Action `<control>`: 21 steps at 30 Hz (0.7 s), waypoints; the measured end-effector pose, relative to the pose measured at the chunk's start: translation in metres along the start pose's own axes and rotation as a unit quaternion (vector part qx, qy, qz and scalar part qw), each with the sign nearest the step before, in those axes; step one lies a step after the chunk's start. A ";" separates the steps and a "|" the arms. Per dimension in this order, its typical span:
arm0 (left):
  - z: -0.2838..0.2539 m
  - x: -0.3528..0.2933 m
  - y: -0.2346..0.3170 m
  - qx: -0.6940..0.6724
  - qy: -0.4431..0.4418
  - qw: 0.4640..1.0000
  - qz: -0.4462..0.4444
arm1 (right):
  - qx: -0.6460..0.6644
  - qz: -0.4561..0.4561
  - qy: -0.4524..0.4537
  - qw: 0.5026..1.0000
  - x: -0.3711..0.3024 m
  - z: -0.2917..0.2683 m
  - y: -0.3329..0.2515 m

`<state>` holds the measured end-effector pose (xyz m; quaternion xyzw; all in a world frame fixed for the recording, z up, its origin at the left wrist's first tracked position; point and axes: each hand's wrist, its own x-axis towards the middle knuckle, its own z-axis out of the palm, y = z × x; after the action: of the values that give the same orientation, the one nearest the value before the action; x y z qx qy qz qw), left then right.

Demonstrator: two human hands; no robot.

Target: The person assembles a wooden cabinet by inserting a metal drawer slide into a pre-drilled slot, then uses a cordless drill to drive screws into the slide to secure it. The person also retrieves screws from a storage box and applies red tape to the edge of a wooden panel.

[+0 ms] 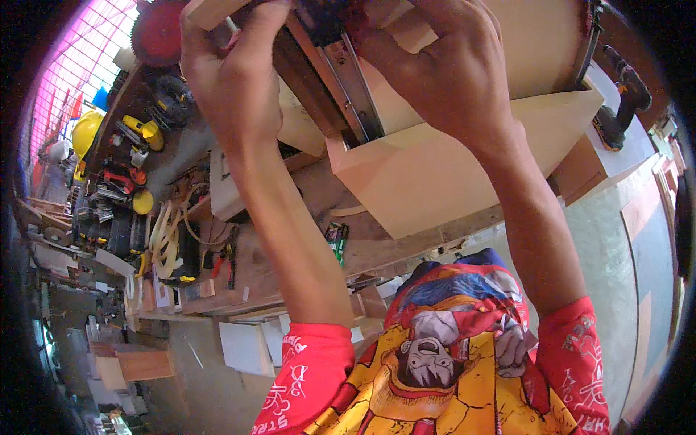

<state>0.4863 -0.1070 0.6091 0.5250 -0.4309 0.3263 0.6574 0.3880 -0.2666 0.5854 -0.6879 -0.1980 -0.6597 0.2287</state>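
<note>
Two bare hands work at the near side of a pale wooden box [449, 170] in a cluttered workshop, a metal slide rail [351, 90] running between them along the box's left edge. The left hand [243, 83] is raised beside a light wooden piece [214, 11], its fingers curled in. The right hand [446, 69] bends over the box, thumb and fingers turned inward toward a dark object [325, 20] at the rail's upper end. From where I stand, the fingertips are cut off or lost in shadow, so I cannot tell whether either hand is clamped on anything.

The box sits on a wooden workbench [366, 248]. Close to the left forearm lie a green packet [336, 243] and a pair of red-handled pliers [220, 264]; farther left rests a loose coil of pale strip [167, 239]. A red disc [154, 35] with a toothed rim shows just past the left hand, and a yellow hard hat [88, 133] (the brightest thing on that side) sits near a pink-lit grille [80, 51]. To the right, a black cordless drill [623, 101] stands upright on a pale surface [616, 161].
</note>
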 end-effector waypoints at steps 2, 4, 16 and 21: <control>-0.003 -0.001 0.015 0.033 -0.072 0.997 0.023 | 0.016 -0.016 -0.007 1.000 0.003 -0.004 0.001; 0.002 -0.003 0.024 0.053 -0.078 0.995 0.011 | 0.019 -0.008 -0.028 0.999 0.001 -0.008 0.006; 0.004 0.002 0.035 0.086 -0.042 0.994 -0.056 | 0.021 0.011 -0.046 0.999 0.002 -0.013 0.005; 0.003 0.006 0.034 0.108 -0.024 0.991 -0.075 | 0.095 0.053 -0.056 0.992 0.001 -0.013 0.005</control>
<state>0.4579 -0.1022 0.6283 0.6312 -0.3685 0.3083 0.6089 0.3801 -0.2780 0.5869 -0.7086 -0.2356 -0.5850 0.3165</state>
